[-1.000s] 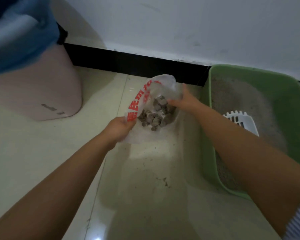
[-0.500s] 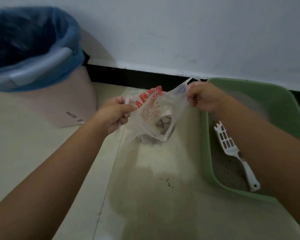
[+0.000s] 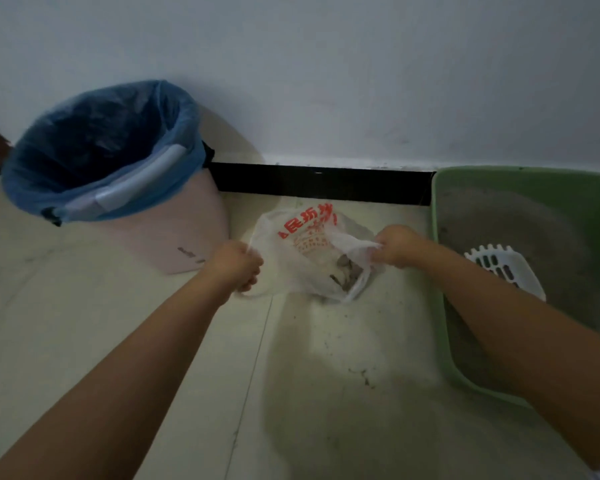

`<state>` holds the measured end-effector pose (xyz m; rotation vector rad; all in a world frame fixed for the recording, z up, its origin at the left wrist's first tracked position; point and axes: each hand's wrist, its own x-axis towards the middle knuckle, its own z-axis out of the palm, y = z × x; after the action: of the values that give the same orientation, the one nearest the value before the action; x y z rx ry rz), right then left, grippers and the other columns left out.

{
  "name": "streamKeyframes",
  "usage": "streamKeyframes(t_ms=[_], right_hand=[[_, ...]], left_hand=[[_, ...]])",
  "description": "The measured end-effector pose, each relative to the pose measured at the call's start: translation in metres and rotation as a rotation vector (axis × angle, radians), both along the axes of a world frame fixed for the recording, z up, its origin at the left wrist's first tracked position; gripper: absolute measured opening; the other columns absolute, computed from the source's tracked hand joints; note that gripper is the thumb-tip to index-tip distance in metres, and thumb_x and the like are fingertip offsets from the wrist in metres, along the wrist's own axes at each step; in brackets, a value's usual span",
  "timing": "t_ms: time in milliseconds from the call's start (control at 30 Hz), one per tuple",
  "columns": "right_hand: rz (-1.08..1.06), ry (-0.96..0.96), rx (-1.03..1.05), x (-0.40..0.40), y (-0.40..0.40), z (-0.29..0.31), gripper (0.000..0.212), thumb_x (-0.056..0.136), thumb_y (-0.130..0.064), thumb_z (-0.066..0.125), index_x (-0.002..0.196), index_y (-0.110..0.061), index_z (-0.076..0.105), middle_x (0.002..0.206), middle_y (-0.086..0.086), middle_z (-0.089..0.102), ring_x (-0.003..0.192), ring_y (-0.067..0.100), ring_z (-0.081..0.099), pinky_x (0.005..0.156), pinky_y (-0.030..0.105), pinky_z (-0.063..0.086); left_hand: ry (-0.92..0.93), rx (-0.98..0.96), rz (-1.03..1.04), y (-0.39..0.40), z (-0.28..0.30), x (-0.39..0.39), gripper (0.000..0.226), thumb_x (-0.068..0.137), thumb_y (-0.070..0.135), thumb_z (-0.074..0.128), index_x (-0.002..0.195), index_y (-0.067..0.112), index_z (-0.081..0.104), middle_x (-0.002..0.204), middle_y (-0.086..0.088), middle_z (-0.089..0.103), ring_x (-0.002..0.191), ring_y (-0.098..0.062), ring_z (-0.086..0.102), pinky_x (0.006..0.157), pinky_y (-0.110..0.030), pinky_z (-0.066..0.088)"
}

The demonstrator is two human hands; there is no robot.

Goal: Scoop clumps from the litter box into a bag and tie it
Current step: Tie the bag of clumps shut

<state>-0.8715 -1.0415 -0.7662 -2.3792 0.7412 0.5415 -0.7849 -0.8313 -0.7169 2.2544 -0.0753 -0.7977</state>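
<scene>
Tile floor (image 3: 84, 341), white wall (image 3: 326, 81), black baseboard (image 3: 319, 183), scattered grit (image 3: 361, 375)

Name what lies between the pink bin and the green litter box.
In the head view, the clump-filled plastic bag, gripped by the left hand and right hand.

Bag (image 3: 309, 244) sits on the floor (image 3: 118, 341), dead centre, clumps (image 3: 347, 271) inside it. Bin (image 3: 111, 174) stands at ten o'clock against the wall (image 3: 326, 81). Litter box (image 3: 534, 188) lies at three o'clock, scoop (image 3: 506, 268) resting in it.
</scene>
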Motion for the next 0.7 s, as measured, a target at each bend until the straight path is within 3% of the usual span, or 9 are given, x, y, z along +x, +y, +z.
streamKeyframes(t_ms=[100,167,233,333,400,467,533,600,700], right_hand=[[-0.190,-0.368,0.058,0.015,-0.015,0.030,0.032,0.090,-0.013,0.054,0.062,0.001,0.054,0.055,0.008,0.040,0.051,0.017,0.040,0.044,0.020,0.028],[-0.323,-0.680,0.095,0.025,-0.020,0.056,0.032,0.089,-0.010,0.053,0.063,0.009,0.056,0.053,0.010,0.037,0.051,0.014,0.043,0.046,0.022,0.028],[-0.487,-0.916,0.309,0.030,-0.016,0.081,0.034,0.092,-0.012,0.049,0.060,-0.004,0.058,0.056,0.005,0.042,0.046,0.003,0.044,0.048,0.016,0.036],[-0.527,-1.044,0.473,0.034,-0.009,0.104,0.030,0.094,-0.014,0.045,0.067,-0.017,0.058,0.071,-0.001,0.052,0.065,0.007,0.047,0.060,0.019,0.041],[-0.335,-0.847,0.296,0.031,-0.004,0.099,0.016,0.092,-0.020,0.053,0.102,-0.011,0.062,0.096,0.002,0.055,0.083,0.010,0.051,0.070,0.022,0.043],[-0.080,-0.359,0.054,0.023,-0.001,0.076,0.064,0.083,-0.032,0.065,0.138,-0.015,0.036,0.132,0.009,0.044,0.119,0.022,0.045,0.095,0.030,0.041],[0.098,0.053,-0.188,0.013,0.004,0.052,0.085,0.080,-0.038,0.068,0.146,-0.018,0.018,0.148,0.011,0.028,0.135,0.030,0.030,0.109,0.039,0.032],[0.146,0.217,-0.392,0.005,0.002,0.033,0.064,0.088,-0.029,0.059,0.142,-0.013,0.028,0.142,0.013,0.039,0.127,0.029,0.040,0.102,0.037,0.036],[0.164,0.104,-0.287,0.007,-0.004,0.026,0.026,0.094,-0.013,0.046,0.108,0.003,0.061,0.089,0.016,0.061,0.074,0.021,0.053,0.069,0.026,0.040]], left_hand=[[-0.069,-0.031,0.030,0.007,0.013,0.010,0.032,0.094,0.005,0.042,0.062,0.009,0.044,0.064,-0.007,0.044,0.052,-0.014,0.040,0.041,-0.014,0.037],[-0.138,-0.315,0.107,0.004,0.030,0.018,0.034,0.093,0.000,0.042,0.062,0.013,0.042,0.064,-0.003,0.045,0.052,-0.007,0.047,0.049,-0.011,0.038],[-0.116,-0.741,0.159,-0.005,0.050,0.020,0.033,0.094,0.000,0.042,0.064,0.012,0.042,0.054,0.004,0.048,0.045,0.002,0.050,0.051,-0.010,0.042],[-0.004,-1.117,0.154,-0.020,0.055,0.021,0.024,0.091,0.008,0.045,0.067,0.012,0.048,0.070,0.004,0.053,0.066,-0.005,0.053,0.069,-0.020,0.045],[-0.039,-1.078,0.073,-0.029,0.044,0.018,0.027,0.095,0.004,0.038,0.076,0.016,0.052,0.086,0.003,0.054,0.082,-0.010,0.051,0.081,-0.026,0.040],[-0.079,-0.964,0.009,-0.031,0.034,0.012,0.029,0.097,0.002,0.035,0.080,0.020,0.051,0.096,0.004,0.054,0.094,-0.013,0.048,0.089,-0.029,0.036],[-0.087,-0.878,0.022,-0.025,0.028,0.011,0.028,0.098,0.006,0.035,0.080,0.023,0.050,0.100,0.007,0.055,0.098,-0.010,0.049,0.087,-0.028,0.038],[-0.149,-0.820,0.010,-0.015,0.021,0.015,0.027,0.100,0.012,0.033,0.084,0.027,0.049,0.100,0.009,0.055,0.099,-0.010,0.049,0.090,-0.033,0.039],[-0.293,-0.757,-0.047,-0.001,0.012,0.020,0.028,0.103,0.023,0.023,0.099,0.038,0.046,0.085,0.003,0.054,0.091,-0.017,0.054,0.091,-0.037,0.041]])
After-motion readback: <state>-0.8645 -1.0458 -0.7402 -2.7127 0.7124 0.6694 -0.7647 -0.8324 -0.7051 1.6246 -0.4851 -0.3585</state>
